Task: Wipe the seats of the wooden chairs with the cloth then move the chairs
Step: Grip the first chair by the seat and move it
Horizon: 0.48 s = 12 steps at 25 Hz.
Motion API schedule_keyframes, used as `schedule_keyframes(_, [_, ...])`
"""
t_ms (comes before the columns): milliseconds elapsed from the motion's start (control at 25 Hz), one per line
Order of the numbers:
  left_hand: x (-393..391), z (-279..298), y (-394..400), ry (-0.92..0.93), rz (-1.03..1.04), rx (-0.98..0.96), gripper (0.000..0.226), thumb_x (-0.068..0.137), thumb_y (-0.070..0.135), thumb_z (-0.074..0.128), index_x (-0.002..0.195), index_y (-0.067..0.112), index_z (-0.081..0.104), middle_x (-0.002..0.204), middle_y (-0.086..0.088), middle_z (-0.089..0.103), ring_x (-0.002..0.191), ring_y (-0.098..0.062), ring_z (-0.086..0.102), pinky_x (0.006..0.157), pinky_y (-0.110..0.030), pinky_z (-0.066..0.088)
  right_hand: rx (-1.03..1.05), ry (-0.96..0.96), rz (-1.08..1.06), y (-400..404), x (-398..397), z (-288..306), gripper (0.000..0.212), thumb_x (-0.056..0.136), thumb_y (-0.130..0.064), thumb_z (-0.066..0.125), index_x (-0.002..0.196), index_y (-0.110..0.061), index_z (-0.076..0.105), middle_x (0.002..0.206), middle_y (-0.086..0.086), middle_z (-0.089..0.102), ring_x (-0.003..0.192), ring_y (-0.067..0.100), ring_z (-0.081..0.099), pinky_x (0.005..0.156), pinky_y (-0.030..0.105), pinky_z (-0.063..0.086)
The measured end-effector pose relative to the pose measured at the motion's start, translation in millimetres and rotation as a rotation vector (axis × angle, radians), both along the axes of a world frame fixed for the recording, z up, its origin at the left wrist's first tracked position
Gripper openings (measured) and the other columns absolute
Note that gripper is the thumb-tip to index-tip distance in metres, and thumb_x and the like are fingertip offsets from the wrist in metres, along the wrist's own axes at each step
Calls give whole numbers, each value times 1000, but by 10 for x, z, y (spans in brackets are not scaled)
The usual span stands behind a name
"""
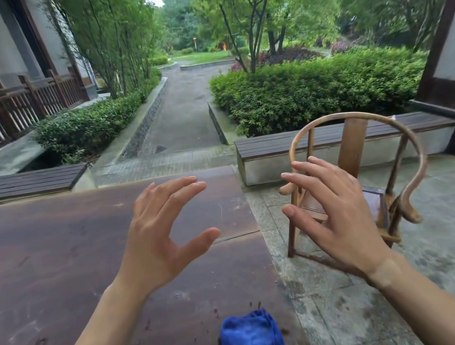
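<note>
Both hands are raised in the air above the scene and hold nothing. The left hand [161, 230] has its fingers spread and lightly bent, over the wide dark reddish-brown wooden table [58, 269]. The right hand [332, 216] is also spread, and in the picture it stands in front of the round-backed brown wooden chair [357, 139].

The folded blue cloth [251, 342] lies on the table near its right edge, at about 6 o'clock from the hands, close to the person. The chair stands on the grey stone floor [447, 229] at about 2 o'clock from the cloth, apart from the table.

I judge the wiping is not yet begun. The next move calls for one hand to come down to the cloth, close on it, then carry it to the chair's seat. Only one chair is visible here.
</note>
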State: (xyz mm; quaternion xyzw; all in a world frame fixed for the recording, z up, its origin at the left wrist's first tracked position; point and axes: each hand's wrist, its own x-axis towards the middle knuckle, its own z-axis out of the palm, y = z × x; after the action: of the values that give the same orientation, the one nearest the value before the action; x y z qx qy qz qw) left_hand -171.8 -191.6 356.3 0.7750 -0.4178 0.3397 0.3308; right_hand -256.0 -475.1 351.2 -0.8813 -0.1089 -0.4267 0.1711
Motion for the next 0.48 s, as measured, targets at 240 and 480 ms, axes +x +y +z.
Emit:
schedule_keyframes(240, [-148, 225, 48, -28, -78, -77, 55, 91, 57, 59, 132, 21, 55, 135, 7, 57, 129, -15, 53, 103, -59, 40, 26, -65, 29, -51, -183, 173, 45, 96, -52, 51, 129, -23, 61, 137, -2, 58, 137, 21, 46, 108, 53, 37])
schedule_keyframes(480, [-32, 129, -403, 18, -184, -98, 54, 92, 60, 57, 130, 22, 55, 132, 13, 55, 128, -7, 52, 103, -52, 44, 40, -57, -86, -407, -398, 146, 44, 95, -50, 55, 128, -21, 62, 135, -3, 59, 135, 19, 48, 107, 49, 39])
